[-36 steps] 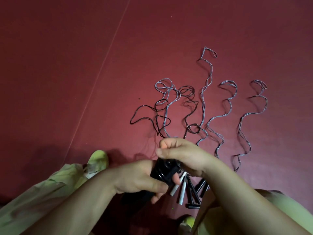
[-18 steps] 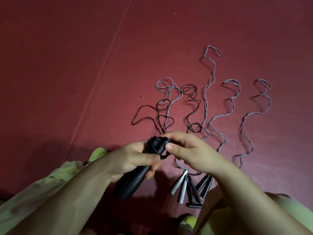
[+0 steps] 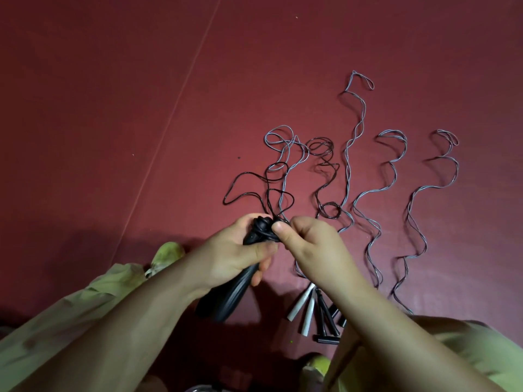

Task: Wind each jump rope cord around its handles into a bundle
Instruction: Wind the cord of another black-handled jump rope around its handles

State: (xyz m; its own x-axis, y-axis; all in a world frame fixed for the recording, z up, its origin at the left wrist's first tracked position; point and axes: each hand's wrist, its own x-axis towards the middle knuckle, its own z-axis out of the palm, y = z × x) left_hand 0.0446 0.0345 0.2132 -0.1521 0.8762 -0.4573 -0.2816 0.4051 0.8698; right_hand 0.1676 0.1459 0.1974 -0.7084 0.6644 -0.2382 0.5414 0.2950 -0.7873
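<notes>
Your left hand grips two black handles (butts toward you, tops away); your right hand pinches their black cord. Two white handles lie nearby.

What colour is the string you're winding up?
Black, a thin glossy black cord in the head view, wound onto thick black handles.

Bare forearms; pale green trousers and matching shoes.

Dark red floor, pale thin seam line crossing diagonally
</notes>
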